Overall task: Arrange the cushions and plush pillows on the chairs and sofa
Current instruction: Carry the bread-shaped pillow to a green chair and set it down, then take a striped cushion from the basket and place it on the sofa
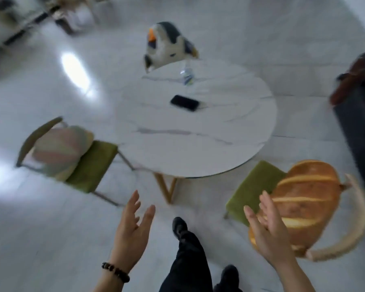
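Note:
A bread-shaped plush pillow (306,203) leans on the green-seated chair (253,186) at lower right. My right hand (266,230) is open just in front of its left edge, holding nothing. My left hand (133,226) is open over the floor, fingers apart, with a bead bracelet on the wrist. A pastel striped cushion (59,150) rests against the back of the left green chair (93,165). A penguin plush (167,43) sits on a chair behind the table. The picture is blurred by motion.
A round white marble table (198,144) stands between the chairs, with a black phone (184,102) and a small plastic bottle (187,75) on it. A dark sofa (360,127) with a brown object lies at the right edge. My legs and black shoes (179,226) are below.

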Tool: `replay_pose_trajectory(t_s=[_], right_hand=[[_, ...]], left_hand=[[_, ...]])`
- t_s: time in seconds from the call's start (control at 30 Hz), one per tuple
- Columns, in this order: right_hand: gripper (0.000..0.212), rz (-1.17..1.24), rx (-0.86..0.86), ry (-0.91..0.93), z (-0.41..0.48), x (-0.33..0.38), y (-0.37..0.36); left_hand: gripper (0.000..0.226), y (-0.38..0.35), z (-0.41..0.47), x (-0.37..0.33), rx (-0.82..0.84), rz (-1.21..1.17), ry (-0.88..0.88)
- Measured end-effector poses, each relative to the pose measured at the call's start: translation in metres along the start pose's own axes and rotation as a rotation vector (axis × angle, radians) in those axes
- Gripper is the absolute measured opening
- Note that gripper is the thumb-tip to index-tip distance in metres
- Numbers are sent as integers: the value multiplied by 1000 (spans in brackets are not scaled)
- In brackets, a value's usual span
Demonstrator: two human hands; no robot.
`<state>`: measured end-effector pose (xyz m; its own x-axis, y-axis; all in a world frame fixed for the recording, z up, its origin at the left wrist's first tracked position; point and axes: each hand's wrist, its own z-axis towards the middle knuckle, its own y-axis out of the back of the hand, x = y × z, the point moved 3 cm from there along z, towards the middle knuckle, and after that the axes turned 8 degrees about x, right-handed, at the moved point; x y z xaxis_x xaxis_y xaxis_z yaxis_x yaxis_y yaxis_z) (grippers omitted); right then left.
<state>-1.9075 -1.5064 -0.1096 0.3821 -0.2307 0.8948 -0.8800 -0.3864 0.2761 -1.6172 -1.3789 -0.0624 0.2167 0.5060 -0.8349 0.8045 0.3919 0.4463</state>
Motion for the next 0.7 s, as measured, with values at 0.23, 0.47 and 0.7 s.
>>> replay_pose_trajectory(t_s=[0.23, 0.47, 0.7], right_hand=[[70, -151, 429, 153, -27, 52, -165], [61, -348, 709, 314, -88, 102, -384], [61, -460, 997, 341, -167, 137, -595]], left_hand=[[67, 152, -114, 100, -437, -133, 162], [62, 275, -221, 235, -734, -316, 285], [58, 398, -301, 352, -1036, -514, 442]])
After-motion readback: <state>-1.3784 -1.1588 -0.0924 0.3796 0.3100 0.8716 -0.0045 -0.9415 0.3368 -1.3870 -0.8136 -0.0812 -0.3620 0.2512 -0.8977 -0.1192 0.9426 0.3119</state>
